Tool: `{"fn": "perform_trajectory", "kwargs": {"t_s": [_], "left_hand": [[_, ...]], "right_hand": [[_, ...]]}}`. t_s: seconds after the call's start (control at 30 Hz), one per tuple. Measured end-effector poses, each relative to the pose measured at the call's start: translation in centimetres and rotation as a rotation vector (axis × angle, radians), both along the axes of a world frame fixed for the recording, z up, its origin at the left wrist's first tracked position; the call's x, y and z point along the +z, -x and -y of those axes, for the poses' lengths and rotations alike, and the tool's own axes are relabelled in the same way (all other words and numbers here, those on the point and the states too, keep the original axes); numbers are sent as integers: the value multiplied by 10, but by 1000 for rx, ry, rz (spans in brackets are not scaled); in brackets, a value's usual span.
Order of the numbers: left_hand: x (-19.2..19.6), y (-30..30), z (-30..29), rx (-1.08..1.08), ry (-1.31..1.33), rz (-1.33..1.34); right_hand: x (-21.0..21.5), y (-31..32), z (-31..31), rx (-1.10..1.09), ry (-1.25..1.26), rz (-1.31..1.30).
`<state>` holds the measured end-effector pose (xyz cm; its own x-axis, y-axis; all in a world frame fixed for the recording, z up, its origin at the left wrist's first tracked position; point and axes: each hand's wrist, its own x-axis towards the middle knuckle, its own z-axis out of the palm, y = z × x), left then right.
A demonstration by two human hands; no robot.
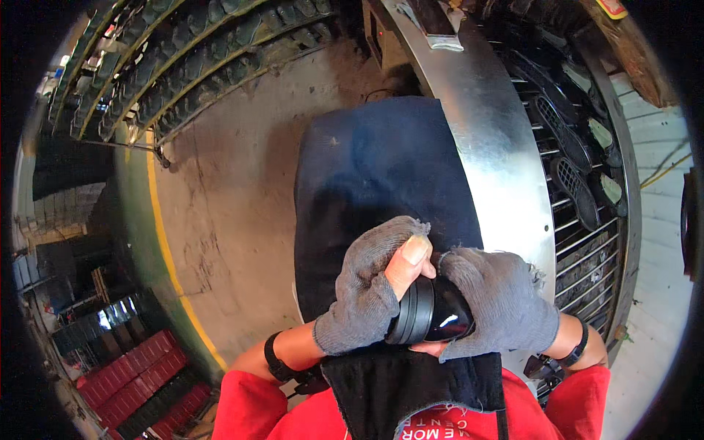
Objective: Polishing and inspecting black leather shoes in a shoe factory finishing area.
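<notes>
Close to my chest I hold a black shoe [419,309] with a glossy upper and a ridged dark sole edge. My left hand [369,287], in a grey knit glove with a bare thumb, is closed on the sole side. From the other side my right hand [499,301], also grey-gloved, wraps round the glossy part. Much of the shoe is hidden behind the fingers and gloves. Just beyond the hands lies a dark blue sheet [381,169] over a work surface. A black apron [418,378] hangs below the shoe.
A shiny metal bench [506,154] runs along the right of the sheet. Beyond it, a barred rack [583,275] carries several black soles [576,191]. Shelves of dark shoes [220,55] stand far left. Red stacked items [136,370] sit lower left, near a yellow floor line [167,253].
</notes>
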<state>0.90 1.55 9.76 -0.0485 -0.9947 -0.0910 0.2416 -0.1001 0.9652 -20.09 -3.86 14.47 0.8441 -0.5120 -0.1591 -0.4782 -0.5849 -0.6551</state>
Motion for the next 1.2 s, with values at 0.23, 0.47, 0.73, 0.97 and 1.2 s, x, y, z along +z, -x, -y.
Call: {"fn": "perform_trajectory", "kwargs": {"t_s": [0.23, 0.47, 0.73, 0.97, 1.2], "left_hand": [[3, -4, -4, 49, 30, -23], [-2, -5, 10, -257, -70, -158], [-30, -30, 50, 23, -70, -291], [23, -34, 43, 149, 275, -162], [-38, -41, 74, 41, -476, -719]], "right_hand": [[-6, -2, -6, -9, 72, 75], [1, -11, 7, 157, 140, 57], [-59, -46, 2, -740, -347, 636], [-8, -66, 52, -539, -699, 791], [-19, -120, 14, 603, 311, 199]]}}
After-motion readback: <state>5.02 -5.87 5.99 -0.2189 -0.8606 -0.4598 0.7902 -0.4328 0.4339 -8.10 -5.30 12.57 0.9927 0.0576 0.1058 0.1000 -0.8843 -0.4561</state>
